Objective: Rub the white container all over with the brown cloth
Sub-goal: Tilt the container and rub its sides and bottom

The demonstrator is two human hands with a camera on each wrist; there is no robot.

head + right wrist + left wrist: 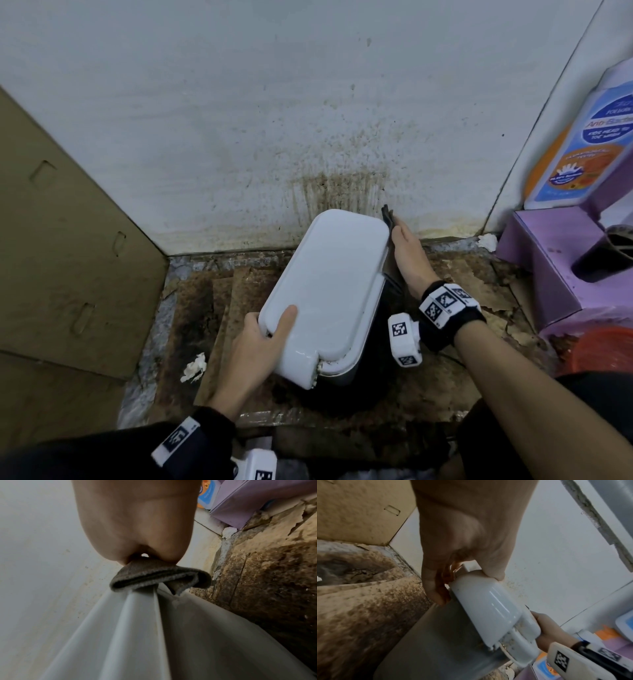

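The white container (325,291), a lidded bin tilted toward me, stands on dirty cardboard in front of the stained wall. My left hand (263,337) grips the near left corner of its lid (488,601), thumb on top and fingers curled under the rim. Against the container's far right side, my right hand (406,253) presses the brown cloth (390,222). In the right wrist view the folded cloth (159,576) is pinched in my fingers and lies on the lid's edge (137,628).
A leaning cardboard sheet (68,240) walls off the left. A purple box (555,274) with a lotion bottle (582,144) on it and a red basket (603,349) crowd the right. Crumpled tissue (195,368) lies on the floor (212,308).
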